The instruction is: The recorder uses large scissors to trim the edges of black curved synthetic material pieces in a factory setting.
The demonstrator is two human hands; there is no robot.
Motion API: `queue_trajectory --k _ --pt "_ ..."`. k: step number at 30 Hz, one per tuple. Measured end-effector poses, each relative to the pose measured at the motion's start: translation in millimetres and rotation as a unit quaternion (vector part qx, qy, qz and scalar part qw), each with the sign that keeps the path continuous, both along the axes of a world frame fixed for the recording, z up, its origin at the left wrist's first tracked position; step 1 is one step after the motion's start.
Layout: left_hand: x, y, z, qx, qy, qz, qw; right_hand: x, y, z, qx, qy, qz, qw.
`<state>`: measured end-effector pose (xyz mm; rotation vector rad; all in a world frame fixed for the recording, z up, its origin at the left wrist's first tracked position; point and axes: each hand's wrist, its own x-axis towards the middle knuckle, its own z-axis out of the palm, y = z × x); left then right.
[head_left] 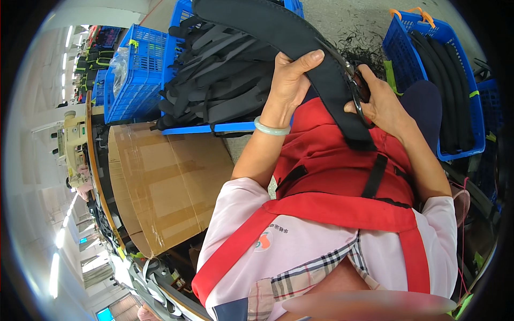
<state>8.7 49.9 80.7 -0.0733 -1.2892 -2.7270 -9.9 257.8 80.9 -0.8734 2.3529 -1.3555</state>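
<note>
A long, curved black padded strap [329,80] stretches across in front of me, its lower end over my red apron. My left hand [292,77], with a pale green bangle at the wrist, is closed on the strap, thumb on top. Closed round the handles of a pair of scissors [355,92] is my right hand [381,102]. The scissors' blades point up and away along the strap's right edge; whether they touch it is hard to make out.
A blue crate [209,129] heaped with black straps stands ahead on the left, beside a cardboard box [166,176]. At right, another blue crate [452,32] holds black padded strips. Dark scraps [369,40] litter the floor between. A sewing machine [74,142] stands far left.
</note>
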Motion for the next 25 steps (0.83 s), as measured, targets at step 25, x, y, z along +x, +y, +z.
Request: queue_trajectory --k 25 --pt "10.0 0.9 36.8 -0.002 0.053 0.136 0.989 -19.3 -6.6 -12.9 -0.071 -0.171 0.017 0.983"
